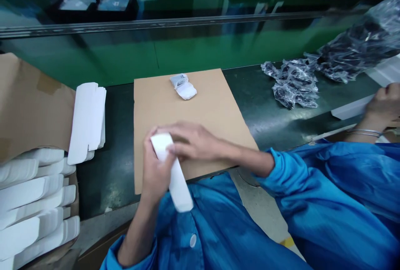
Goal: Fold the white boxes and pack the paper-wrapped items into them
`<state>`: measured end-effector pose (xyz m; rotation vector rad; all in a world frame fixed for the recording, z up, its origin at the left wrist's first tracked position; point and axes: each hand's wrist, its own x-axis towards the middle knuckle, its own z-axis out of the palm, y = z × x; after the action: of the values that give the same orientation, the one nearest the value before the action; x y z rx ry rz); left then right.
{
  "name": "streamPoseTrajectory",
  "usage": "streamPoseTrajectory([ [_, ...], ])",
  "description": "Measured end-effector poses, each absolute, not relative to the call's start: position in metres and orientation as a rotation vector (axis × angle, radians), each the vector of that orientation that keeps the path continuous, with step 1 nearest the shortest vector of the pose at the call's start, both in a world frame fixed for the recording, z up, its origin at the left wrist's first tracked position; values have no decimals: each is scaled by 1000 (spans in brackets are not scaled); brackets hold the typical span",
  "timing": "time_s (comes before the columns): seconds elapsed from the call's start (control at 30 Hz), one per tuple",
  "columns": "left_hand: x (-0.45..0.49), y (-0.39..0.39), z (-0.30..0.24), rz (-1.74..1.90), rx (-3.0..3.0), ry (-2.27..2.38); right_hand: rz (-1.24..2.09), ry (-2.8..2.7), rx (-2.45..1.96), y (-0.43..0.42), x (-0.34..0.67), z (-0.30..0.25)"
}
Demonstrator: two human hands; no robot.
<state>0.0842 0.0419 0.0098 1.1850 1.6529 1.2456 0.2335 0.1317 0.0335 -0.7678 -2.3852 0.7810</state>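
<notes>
I sit at a long dark green bench [115, 136], with a big brown cardboard box [34, 99] on my left. Flat-looking white cartons [40, 203] fill its open side in rows, so plenty are left there. In front of me a cardboard sheet [215, 111] covers part of the bench. Off to the right lies a heap of dark things in clear plastic [359, 49], with a smaller group of clear bags [295, 84] next to it; none is in my hands. Near them is a neighbour's hand [384, 103]. A stack of flat white cartons [86, 120] lies between the box and the sheet, apart from my fingers.

The white carton [179, 191] I have hold of slants over the sheet's near edge, its lower end towards my body. It looks opened into its long shape; whether its upper end is closed, I cannot tell. My left hand [154, 174] is closed around its side. My right hand [198, 141] grips the upper end, thumb on the near side, fingers passing behind, blurred. Smallest, a white packet [183, 86] lies untouched towards the sheet's far edge.
</notes>
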Motion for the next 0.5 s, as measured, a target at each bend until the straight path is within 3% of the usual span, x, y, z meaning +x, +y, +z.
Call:
streamPoseTrajectory([
  [0.17, 73, 81, -13, 1574, 887, 1573, 221, -2428, -1589, 228, 234, 31],
  [0.33, 59, 84, -31, 1426, 1105, 1764, 179, -2472, -1602, 254, 229, 12],
  [0.5, 52, 71, -27, 1224, 1410, 1978, 260, -2517, -1585, 284, 214, 28],
])
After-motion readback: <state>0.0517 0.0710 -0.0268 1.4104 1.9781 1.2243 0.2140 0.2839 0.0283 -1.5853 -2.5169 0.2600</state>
